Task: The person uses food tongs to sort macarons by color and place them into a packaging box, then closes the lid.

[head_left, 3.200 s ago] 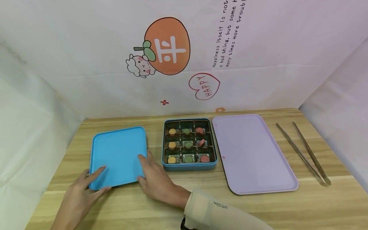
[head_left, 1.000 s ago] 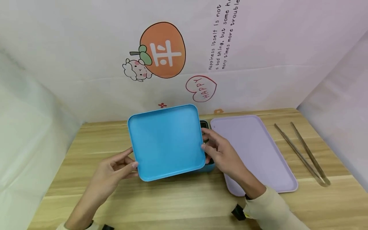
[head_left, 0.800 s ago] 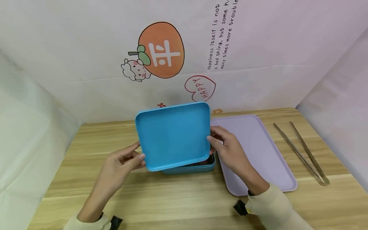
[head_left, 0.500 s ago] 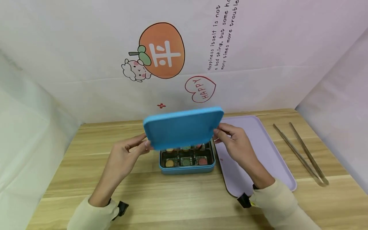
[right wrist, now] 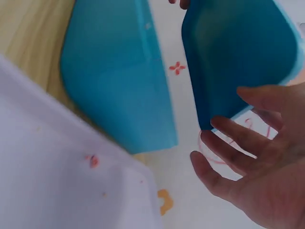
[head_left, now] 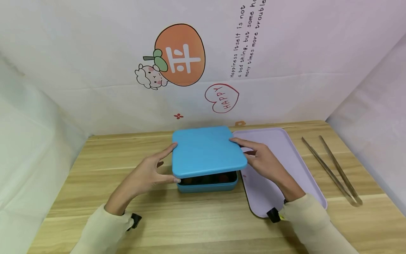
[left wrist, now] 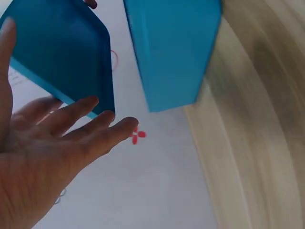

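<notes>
Over the blue tin box [head_left: 207, 187] hangs its blue lid [head_left: 207, 151], top side up, with its near edge raised and a dark gap below it. My left hand [head_left: 144, 176] holds the lid's left side, thumb by the near corner. On the right side, my right hand [head_left: 264, 162] holds the lid with its fingertips. Both wrist views look up at the lid's hollow underside, apart from the box wall [left wrist: 176, 52]. Small cookies inside the box are mostly hidden; only dim reddish shapes [head_left: 223, 177] show through the gap.
A light purple tray [head_left: 285, 176] lies just right of the box, partly behind my right hand. Metal tongs [head_left: 336, 173] lie farther right on the wooden table [head_left: 203, 225]. A white printed cloth [head_left: 111, 63] stands behind the table.
The lid, first flat on the table at left with its hollow side up, was lifted by both hands, carried right, and flipped over above the box. The compartments with cookies are now covered.
</notes>
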`<state>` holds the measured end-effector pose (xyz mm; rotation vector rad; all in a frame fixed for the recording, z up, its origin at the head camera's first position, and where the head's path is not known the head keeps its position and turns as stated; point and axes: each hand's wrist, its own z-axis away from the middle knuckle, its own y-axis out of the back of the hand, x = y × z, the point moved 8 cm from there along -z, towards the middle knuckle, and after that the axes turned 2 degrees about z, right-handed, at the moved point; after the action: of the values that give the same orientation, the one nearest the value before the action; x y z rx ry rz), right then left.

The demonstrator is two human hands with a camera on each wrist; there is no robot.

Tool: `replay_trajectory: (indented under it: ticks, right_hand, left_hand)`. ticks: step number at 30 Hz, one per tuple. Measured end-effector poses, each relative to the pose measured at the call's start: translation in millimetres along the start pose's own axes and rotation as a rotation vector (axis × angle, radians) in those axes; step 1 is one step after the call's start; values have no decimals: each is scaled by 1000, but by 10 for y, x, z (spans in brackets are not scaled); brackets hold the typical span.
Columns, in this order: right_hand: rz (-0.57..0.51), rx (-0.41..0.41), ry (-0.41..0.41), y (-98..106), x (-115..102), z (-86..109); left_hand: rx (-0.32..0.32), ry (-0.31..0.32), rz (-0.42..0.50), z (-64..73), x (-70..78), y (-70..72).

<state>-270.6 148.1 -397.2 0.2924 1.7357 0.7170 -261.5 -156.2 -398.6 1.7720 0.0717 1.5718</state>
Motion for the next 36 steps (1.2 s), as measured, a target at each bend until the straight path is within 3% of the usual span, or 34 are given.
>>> replay_trajectory:
  ticks: [4, 8, 21, 30, 36]
  right_hand:
    - [53, -71, 33, -103, 98, -24]
    - [105, -100, 42, -200, 185, -8]
    - [222, -83, 21, -351, 156, 138]
    - [217, -102, -23, -408, 190, 203]
    - [171, -108, -6, -426, 87, 356]
  left_hand:
    - [-65, -2, -19, -52, -106, -100]
    - [-76, 13, -31, -97, -189, -201]
    - [-20, 61, -137, -63, -289, -436]
    - [15, 108, -142, -45, -284, -495]
    - [37, 112, -118, -26, -277, -480]
